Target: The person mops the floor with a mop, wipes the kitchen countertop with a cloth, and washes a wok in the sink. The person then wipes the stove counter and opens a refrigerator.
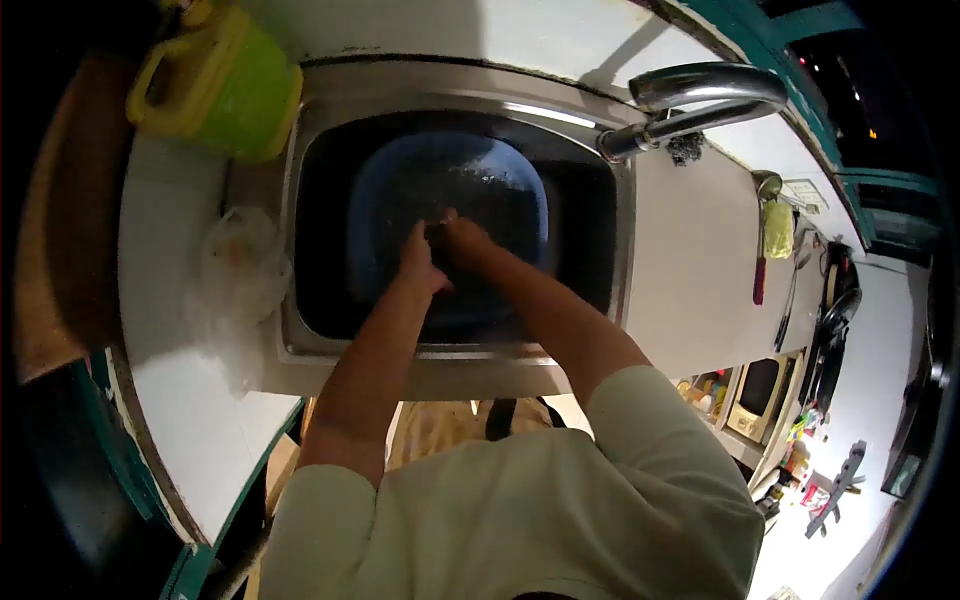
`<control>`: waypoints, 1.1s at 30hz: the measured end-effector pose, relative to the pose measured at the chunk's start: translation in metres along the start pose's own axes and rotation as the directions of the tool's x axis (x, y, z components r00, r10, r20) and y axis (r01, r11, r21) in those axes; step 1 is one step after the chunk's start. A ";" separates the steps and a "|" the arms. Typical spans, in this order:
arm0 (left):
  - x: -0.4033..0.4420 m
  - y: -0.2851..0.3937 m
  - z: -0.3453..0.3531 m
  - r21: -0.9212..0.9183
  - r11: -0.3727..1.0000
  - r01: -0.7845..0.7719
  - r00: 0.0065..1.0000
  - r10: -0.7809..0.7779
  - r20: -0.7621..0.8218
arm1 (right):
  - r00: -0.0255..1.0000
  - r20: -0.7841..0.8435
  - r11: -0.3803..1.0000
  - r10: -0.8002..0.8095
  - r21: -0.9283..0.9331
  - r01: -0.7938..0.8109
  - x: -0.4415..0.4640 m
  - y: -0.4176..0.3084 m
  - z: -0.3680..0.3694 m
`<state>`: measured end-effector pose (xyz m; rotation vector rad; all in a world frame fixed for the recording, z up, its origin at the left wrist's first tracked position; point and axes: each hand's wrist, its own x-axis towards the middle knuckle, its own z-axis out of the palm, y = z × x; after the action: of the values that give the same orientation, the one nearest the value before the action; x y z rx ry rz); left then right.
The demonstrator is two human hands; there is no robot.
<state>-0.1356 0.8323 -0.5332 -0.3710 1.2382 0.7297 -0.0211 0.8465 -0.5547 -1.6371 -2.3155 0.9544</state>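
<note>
Both hands are over a bluish round basin [365, 215] that stands in the dark sink [290, 330]. My left hand [422, 260] is on the left side, its thumb and fingers apart, against something small and dark. Close beside it, my right hand [463, 240] has its fingers curled round what seems to be the same dark thing, too dim to name. The basin's inside is dark, with bright glints near its far side.
A curved metal faucet [700, 95] rises at the sink's far right corner. A yellow-green jug [235, 95] stands at the far left, above a clear plastic bag [240, 265]. Ladles and other utensils [765, 240] lie at the right.
</note>
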 end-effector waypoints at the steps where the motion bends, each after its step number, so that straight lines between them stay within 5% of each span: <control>1: -0.004 0.005 0.004 -0.045 0.998 -0.041 0.997 0.044 0.063 | 1.000 0.003 0.997 -0.031 0.077 0.030 -0.007 -0.023 -0.021; 3: -0.015 0.016 0.003 -0.150 0.982 -0.111 0.975 0.137 0.174 | 0.985 -0.055 0.972 -0.166 0.161 0.172 -0.021 -0.051 -0.043; 6: -0.012 0.031 -0.006 -0.097 0.991 -0.095 0.817 0.133 0.561 | 0.898 -0.167 0.893 -0.408 0.133 0.431 -0.043 -0.075 -0.059; 8: -0.004 0.036 0.001 -0.102 0.989 -0.110 0.845 0.147 0.514 | 0.849 -0.139 0.846 -0.510 0.098 0.524 -0.049 -0.091 -0.068; 11: -0.008 0.027 0.005 -0.033 0.975 -0.220 0.873 0.212 0.439 | 0.924 -0.364 0.978 -0.120 -0.206 0.046 -0.033 -0.078 -0.038; 13: -0.022 0.012 0.009 0.047 0.946 -0.319 0.877 0.276 0.394 | 0.923 -0.357 0.919 -0.144 -0.394 -0.009 -0.001 -0.034 -0.038; 15: -0.029 0.006 0.011 0.146 0.903 -0.404 0.872 0.333 0.358 | 0.964 -0.106 0.950 0.245 -0.174 -0.261 0.022 0.011 -0.040; 18: -0.024 0.023 0.004 0.256 0.730 -0.634 0.769 0.558 0.311 | 0.947 -0.295 0.918 -0.124 -0.396 -0.004 0.004 0.034 -0.047; 19: -0.029 0.027 0.010 0.218 0.770 -0.600 0.795 0.542 0.274 | 0.994 0.050 0.991 0.093 -0.102 -0.088 0.011 0.018 -0.064; 21: -0.046 0.040 0.027 0.137 0.837 -0.530 0.841 0.500 0.206 | 0.975 0.223 0.896 -0.017 0.436 -0.085 -0.006 -0.011 -0.072; 25: -0.005 0.058 0.006 0.071 0.757 -0.650 0.722 0.585 0.370 | 0.925 0.217 0.573 -0.311 0.820 0.001 0.016 0.010 0.001; 27: -0.008 0.060 -0.008 0.148 0.678 -0.720 0.682 0.653 0.329 | 0.953 0.251 0.866 0.168 0.424 -0.265 0.034 0.027 -0.010; 28: -0.017 0.060 -0.009 0.145 0.783 -0.605 0.789 0.566 0.238 | 0.900 0.178 0.884 0.397 0.190 -0.427 0.040 0.033 -0.013; 31: -0.046 0.040 -0.005 0.089 0.943 -0.320 0.947 0.319 0.029 | 0.916 -0.065 0.914 0.395 0.122 -0.386 0.030 0.024 0.021; 33: -0.046 0.010 -0.001 0.087 0.958 -0.275 0.960 0.278 -0.021 | 0.991 -0.039 0.982 -0.124 -0.146 0.118 0.012 0.039 0.034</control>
<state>-0.1499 0.8252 -0.4887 -0.1416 1.3631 0.9096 -0.0108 0.8512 -0.6064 -1.5290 -2.4695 0.7319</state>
